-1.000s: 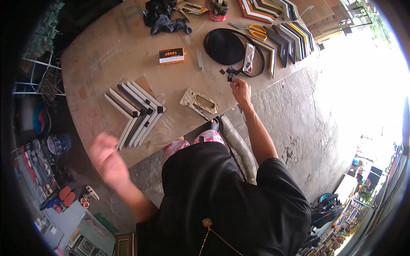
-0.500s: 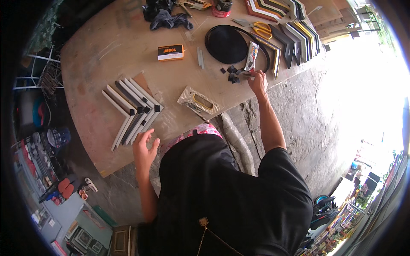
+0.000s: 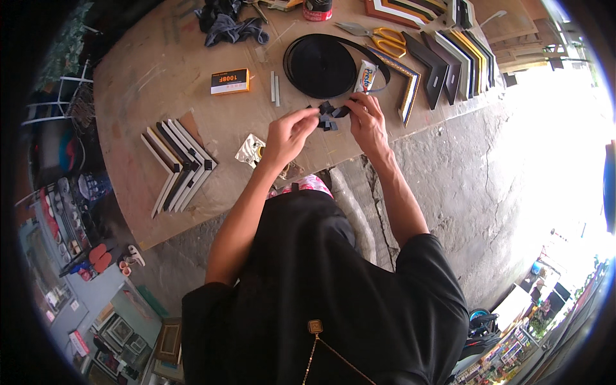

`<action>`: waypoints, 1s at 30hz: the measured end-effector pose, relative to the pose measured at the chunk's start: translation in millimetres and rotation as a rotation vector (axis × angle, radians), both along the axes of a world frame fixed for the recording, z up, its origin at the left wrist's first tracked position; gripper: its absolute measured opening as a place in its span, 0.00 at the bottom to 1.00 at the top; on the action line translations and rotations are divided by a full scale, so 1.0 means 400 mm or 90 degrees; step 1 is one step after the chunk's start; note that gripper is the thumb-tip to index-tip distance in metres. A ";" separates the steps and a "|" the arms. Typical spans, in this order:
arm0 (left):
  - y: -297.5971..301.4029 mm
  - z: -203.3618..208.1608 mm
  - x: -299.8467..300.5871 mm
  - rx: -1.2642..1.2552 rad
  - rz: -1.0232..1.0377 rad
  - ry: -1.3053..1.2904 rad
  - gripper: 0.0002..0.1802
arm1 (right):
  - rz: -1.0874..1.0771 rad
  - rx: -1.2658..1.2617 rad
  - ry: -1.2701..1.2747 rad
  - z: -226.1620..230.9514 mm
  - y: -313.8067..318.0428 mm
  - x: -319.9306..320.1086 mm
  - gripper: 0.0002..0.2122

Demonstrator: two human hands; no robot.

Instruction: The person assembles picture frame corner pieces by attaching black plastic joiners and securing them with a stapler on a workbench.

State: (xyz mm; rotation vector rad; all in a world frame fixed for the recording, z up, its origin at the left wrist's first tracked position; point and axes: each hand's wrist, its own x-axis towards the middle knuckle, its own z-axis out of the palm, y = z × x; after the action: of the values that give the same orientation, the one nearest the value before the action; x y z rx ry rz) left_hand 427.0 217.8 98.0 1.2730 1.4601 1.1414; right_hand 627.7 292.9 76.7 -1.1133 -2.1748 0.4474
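Both my hands are over the small cut black pieces (image 3: pixel 328 124) near the table's front edge. My right hand (image 3: pixel 370 126) is closed, with a short black strip piece (image 3: pixel 341 112) at its fingertips. Facing it from the left, my left hand (image 3: pixel 287 136) has its thumb and fingers pinched together; whether anything is between them I cannot make out. A white glue tube (image 3: pixel 366 75) lies just beyond my right fingers. Behind the pieces sits a coil of flat black strip (image 3: pixel 321 66). My left wrist partly covers a clear packet with a yellow item (image 3: pixel 251 150).
Corner frame samples (image 3: pixel 181 168) with small black pieces on them lie at the left. More samples (image 3: pixel 457 67) stand at the back right beside yellow-handled scissors (image 3: pixel 387 42). An orange-black box (image 3: pixel 230 81), two grey strips (image 3: pixel 274 88) and dark cloth (image 3: pixel 235 31) are on the table.
My left hand has moved right and away from me, from beside the frame samples to the black pieces. My right hand has drawn slightly left with a black piece. The view has shifted.
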 end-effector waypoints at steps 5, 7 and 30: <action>0.021 -0.094 0.007 -0.074 -0.001 0.090 0.15 | -0.003 -0.110 -0.135 -0.076 0.009 0.045 0.13; -0.008 -0.153 -0.003 -0.115 0.015 0.147 0.16 | 0.009 -0.111 -0.212 -0.152 0.002 0.089 0.13; 0.048 -0.324 0.114 0.023 0.028 0.320 0.10 | 0.037 -0.219 -0.114 -0.241 0.015 0.007 0.15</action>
State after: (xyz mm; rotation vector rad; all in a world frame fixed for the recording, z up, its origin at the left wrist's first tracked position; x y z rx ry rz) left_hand 472.6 237.2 -31.6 1.6405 1.8413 0.9140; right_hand 630.6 298.8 -19.6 -1.3166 -2.3483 0.7996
